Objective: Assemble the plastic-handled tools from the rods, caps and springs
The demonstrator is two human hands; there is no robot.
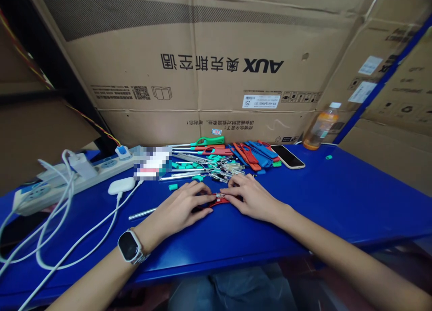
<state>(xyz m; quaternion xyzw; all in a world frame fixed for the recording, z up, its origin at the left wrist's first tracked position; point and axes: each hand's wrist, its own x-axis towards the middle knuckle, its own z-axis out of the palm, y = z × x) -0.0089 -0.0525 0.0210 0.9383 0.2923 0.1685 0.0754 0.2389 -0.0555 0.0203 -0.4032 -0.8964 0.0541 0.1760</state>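
Note:
A red lighter casing (222, 200) lies on the blue table between my two hands, with a small clear part (219, 195) set in its hollow. My left hand (187, 205) grips the casing's left end between thumb and fingers. On the other end, the fingers of my right hand (251, 197) close around the casing and touch the clear part. A metal lighter tube (142, 214) sticks out past my left hand; whether it joins the casing is hidden. Beyond my hands lie loose metal rods, clear lighter tanks (232, 168) and teal caps (173, 187).
Red and blue casings (259, 154) are heaped behind, beside a green lighter (209, 141). A phone (288, 156) and an orange drink bottle (321, 125) are at right. Left are a power strip (101, 169), white cables and a white charging case (121, 186). Cardboard (216, 36) walls the back.

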